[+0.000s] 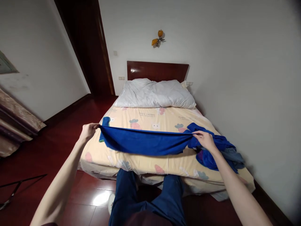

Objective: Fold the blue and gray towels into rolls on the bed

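Observation:
A long blue cloth (pixel 145 141) is stretched sideways above the foot of the bed, its upper edge nearly straight and its lower part hanging. My left hand (pixel 89 129) pinches its left end. At the right end, my right hand (pixel 204 138) pinches the other corner between thumb and fingers. Behind the left end lies a small folded blue cloth (pixel 105 121) with a green edge. A crumpled pile of blue clothes (pixel 223 146) lies on the bed beside and beneath my right hand, with a grey-blue piece at its right side.
The bed (pixel 145 117) has a yellow patterned sheet, and a rumpled white quilt (pixel 155 94) lies by the dark headboard (pixel 157 71). A wall stands close on the right. A thin black metal frame (pixel 17 182) is on the floor at lower left, and curtains (pixel 14 122) hang above it.

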A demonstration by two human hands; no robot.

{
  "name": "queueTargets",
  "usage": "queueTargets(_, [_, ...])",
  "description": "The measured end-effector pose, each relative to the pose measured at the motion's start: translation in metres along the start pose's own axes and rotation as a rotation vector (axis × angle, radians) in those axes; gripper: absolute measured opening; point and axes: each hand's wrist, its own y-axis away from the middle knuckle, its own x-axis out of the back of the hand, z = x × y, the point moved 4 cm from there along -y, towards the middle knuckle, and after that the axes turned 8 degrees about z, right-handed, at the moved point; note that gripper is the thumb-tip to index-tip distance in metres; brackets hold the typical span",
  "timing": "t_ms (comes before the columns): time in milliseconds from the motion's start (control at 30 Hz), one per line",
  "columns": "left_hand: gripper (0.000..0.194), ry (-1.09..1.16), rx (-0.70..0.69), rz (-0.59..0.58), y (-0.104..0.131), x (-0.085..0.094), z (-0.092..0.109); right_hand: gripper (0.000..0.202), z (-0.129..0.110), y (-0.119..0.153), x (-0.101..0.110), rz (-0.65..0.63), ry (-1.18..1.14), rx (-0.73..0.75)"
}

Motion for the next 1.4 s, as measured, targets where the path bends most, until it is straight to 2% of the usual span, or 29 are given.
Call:
queueTargets(67, [0.037, 0.030, -0.067, 0.130, -0.009, 0.004, 0.006, 0.036, -0.003, -0.007, 0.002, 0.113, -0.050, 0.063])
queueTargets(167, [0.038, 0.066, -0.139, 0.251, -0.006, 0.004, 0.008, 0.032, -0.005, -0.001, 0.002, 0.235, -0.074, 0.158])
queueTargets(267, [0.039, 0.059, -0.146, 0.240, 0.012, -0.011, -0.005, 0.030, 0.009, 0.016, -0.011, 0.250, -0.041, 0.181])
queueTargets(367, [0.041, 0.023, -0.113, 0.091, 0.039, -0.043, -0.031, 0.031, 0.042, 0.039, -0.038, 0.184, 0.002, 0.138])
queueTargets(567, [0.046, -0.164, 0.034, -0.380, 0.102, -0.125, -0.082, 0.023, 0.117, 0.094, -0.115, 0.000, 0.084, -0.084])
queueTargets(667, [0.046, -0.250, 0.091, -0.517, 0.130, -0.152, -0.095, 0.017, 0.142, 0.123, -0.144, -0.059, 0.114, -0.178])
queueTargets(733, [0.045, -0.274, 0.113, -0.563, 0.144, -0.162, -0.103, 0.015, 0.153, 0.140, -0.152, -0.084, 0.127, -0.215])
queueTargets(933, [0.043, -0.277, 0.133, -0.589, 0.165, -0.165, -0.122, 0.024, 0.171, 0.170, -0.145, -0.094, 0.126, -0.267])
queueTargets(1067, [0.042, -0.302, 0.080, -0.590, 0.175, -0.160, -0.118, 0.028, 0.172, 0.183, -0.139, -0.110, 0.158, -0.262])
queueTargets(1167, [0.044, -0.351, 0.028, -0.636, 0.182, -0.156, -0.110, 0.028, 0.169, 0.191, -0.135, -0.138, 0.260, -0.223])
queueTargets(1300, [0.043, -0.438, -0.047, -0.732, 0.186, -0.155, -0.103, 0.030, 0.153, 0.195, -0.133, -0.199, 0.517, -0.137])
queueTargets(1400, [0.042, -0.428, -0.160, -0.690, 0.174, -0.166, -0.087, 0.040, 0.122, 0.181, -0.144, -0.200, 0.667, -0.083])
